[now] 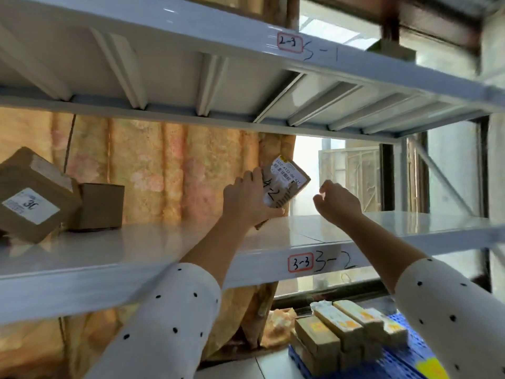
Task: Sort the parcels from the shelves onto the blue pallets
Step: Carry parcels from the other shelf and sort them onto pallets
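I am watching a small parcel (pixel 284 184) tilted up off the white shelf (pixel 136 250), its labelled face turned toward me with "4-2" handwritten on it. The left hand (pixel 246 201) is gripping it, fingers curled round its left edge and thumb under its near bottom corner, which is sitting just at the shelf surface. The right hand (pixel 337 202) is hovering just to the right of the parcel, not touching it, fingers loosely curled and holding nothing. Both sleeves are white with black dots.

The shelf's front edge is carrying a red-bordered tag reading "3-3" beside handwritten "3-2". Far left on the same shelf, a brown box (pixel 32 198) with a white label is leaning tilted against a smaller plain carton (pixel 99 205) standing upright. An upper shelf (pixel 191 64) is spanning overhead, marked "2-3" and "3-1". Behind the shelving an orange patterned curtain (pixel 153 170) is hanging, with a bright window (pixel 349 181) to its right. Down at the lower right, several long boxes (pixel 344 326) are lying side by side on a blue pallet (pixel 396 362).
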